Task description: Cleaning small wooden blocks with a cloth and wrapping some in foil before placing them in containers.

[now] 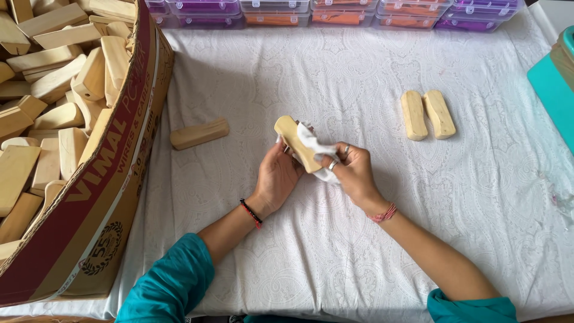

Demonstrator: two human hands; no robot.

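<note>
In the middle of the white patterned cloth, my left hand grips a pale wooden block from below, holding it tilted up and to the left. My right hand presses a white rag against the block's lower end; its fingers are closed on the rag and touch the wood. Both wrists wear red thread bands.
A large cardboard box full of several similar wooden blocks fills the left side. One loose block lies beside it. Two blocks lie side by side at right. Clear plastic cases line the far edge; a teal object sits at right.
</note>
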